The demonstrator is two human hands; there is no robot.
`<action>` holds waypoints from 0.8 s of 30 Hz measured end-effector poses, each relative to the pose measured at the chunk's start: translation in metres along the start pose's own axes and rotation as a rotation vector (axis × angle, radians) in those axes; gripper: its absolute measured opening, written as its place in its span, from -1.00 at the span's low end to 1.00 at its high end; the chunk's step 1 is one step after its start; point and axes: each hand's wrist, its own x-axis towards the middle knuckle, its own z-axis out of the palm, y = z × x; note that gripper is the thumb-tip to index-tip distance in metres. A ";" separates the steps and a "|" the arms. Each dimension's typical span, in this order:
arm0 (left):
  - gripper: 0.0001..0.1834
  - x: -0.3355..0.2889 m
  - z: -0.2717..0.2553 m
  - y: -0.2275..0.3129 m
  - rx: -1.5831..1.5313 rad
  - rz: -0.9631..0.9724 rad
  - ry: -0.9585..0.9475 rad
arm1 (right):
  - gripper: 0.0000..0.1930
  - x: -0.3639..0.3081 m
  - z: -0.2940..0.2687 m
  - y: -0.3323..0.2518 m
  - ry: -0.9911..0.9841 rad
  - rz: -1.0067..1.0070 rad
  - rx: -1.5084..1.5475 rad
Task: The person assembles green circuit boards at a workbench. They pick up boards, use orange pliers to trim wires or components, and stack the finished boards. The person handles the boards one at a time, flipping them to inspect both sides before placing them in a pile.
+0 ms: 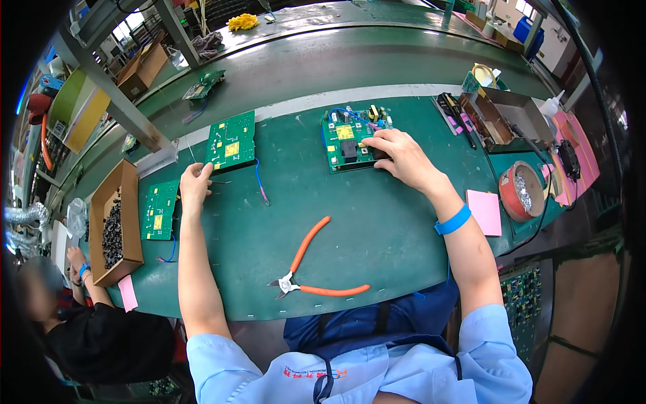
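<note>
My left hand [194, 183] is closed in a pinch at the near left corner of a green circuit board [232, 138]. A thin wire seems to run through its fingertips. A blue lead [260, 178] trails from that board. At centre right, a second circuit board [338, 148] lies component side up, with a black block [349, 151] and yellow-taped parts on it. My right hand [404, 158] bends over its right edge, thumb and fingers closed round a dark component that they partly hide. Orange-handled cutting pliers [288, 283] lie spread on the green mat, nearer to me.
At left are another circuit board [159, 210] and a cardboard box [134, 229] of small black parts. A red tin [508, 195], pink pad [484, 213] and metal tray [501, 124] stand at right. Another person [108, 337] sits at lower left. A conveyor [303, 64] runs behind.
</note>
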 end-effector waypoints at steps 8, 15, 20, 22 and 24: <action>-0.54 0.000 0.003 -0.004 -0.340 -0.157 -0.132 | -0.48 -0.001 0.005 -0.005 0.024 0.040 -0.020; -0.65 0.001 0.005 -0.003 -0.614 -0.198 -0.101 | -0.53 0.001 0.005 -0.010 0.154 0.022 -0.065; -0.71 -0.003 0.010 0.004 -0.847 -0.163 -0.074 | -0.62 0.007 0.000 -0.013 0.323 -0.083 -0.107; -0.72 -0.002 0.013 0.002 -0.960 -0.134 -0.074 | -0.66 0.008 0.000 -0.016 0.344 -0.106 -0.104; -0.70 -0.002 0.016 0.003 -1.041 -0.087 -0.093 | -0.68 0.008 0.000 -0.014 0.365 -0.120 -0.097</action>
